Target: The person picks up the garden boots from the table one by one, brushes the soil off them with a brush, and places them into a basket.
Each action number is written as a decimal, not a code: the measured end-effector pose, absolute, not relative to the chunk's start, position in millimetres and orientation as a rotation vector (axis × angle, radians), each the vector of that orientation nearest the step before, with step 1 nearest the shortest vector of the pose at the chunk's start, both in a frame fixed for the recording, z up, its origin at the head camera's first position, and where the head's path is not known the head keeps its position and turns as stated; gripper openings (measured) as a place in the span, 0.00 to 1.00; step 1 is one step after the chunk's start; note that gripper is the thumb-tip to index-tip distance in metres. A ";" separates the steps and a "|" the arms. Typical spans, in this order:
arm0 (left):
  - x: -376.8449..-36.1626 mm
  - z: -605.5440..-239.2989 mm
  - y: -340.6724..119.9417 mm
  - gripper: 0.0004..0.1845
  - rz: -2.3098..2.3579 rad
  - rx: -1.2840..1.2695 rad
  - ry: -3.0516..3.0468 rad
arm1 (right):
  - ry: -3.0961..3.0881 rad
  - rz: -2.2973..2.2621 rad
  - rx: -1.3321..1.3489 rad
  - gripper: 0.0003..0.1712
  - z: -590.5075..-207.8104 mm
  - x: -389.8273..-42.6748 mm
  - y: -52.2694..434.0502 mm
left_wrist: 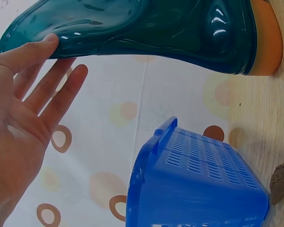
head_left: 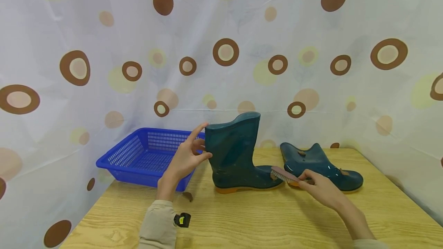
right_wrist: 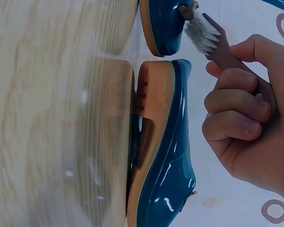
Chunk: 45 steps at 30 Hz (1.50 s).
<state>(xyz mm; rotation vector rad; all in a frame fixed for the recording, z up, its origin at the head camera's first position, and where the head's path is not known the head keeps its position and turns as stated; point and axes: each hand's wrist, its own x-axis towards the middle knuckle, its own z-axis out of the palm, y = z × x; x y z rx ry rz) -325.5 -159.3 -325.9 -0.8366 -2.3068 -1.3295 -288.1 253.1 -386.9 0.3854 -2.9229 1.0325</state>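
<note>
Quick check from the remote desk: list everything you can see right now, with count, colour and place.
Upright boot: one, dark teal with orange sole, standing mid-table.
Lying boot: one, dark teal with orange sole, on its side to the right, behind the right hand.
Brush: one, pinkish-brown handle with pale bristles, bristles at the upright boot's toe.
Basket: one, blue perforated plastic, back left of the table.
Brown scrap: one, on the table in front of the basket.
Table: one, light wood.
Curtain: white with brown and yellow spots, behind and to the sides.
Left hand: fingers straight, fingertips touching the upright boot's shaft.
Right hand: fingers curled round the brush handle.
</note>
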 end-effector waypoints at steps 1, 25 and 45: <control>-325.6 -325.9 -159.4 0.47 -1.330 -0.836 -2.307 | -2.928 1.020 0.380 0.15 -386.4 -288.0 253.3; -325.9 -326.1 -158.6 0.48 -1.353 -0.831 -2.314 | -2.892 1.008 0.364 0.18 -385.1 -287.0 254.4; -326.0 -326.3 -159.2 0.47 -1.340 -0.819 -2.320 | -2.928 1.011 0.406 0.16 -388.0 -287.9 249.0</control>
